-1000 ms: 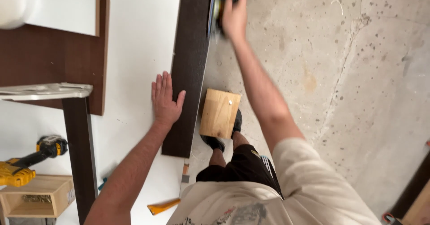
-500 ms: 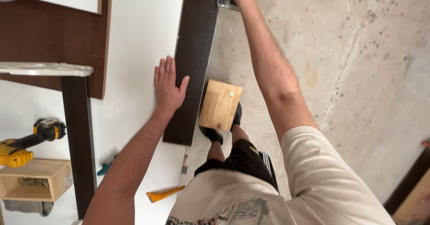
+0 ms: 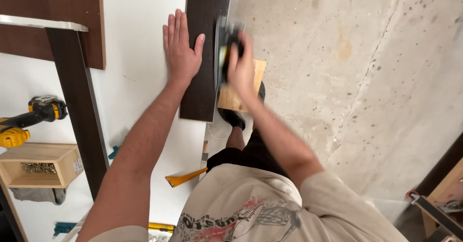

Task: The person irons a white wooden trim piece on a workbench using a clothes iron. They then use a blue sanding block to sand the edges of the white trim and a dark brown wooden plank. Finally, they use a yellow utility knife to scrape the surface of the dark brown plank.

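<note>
Dark board: a long dark-brown wooden board lies on the white table, its right edge along the table's edge.
Left hand: the left hand is open, pressed flat with the palm on the table and the thumb on the board.
Right hand: the right hand, blurred, is clenched around a dark hand tool with a yellow patch, held against the board's right edge.
Progress: judging by the tool's place, it is near the board's near end; the blur hides which stretch of edge is finished.
Around: a light wooden block sits below by the foot, a yellow-and-black power drill at the left.
</note>
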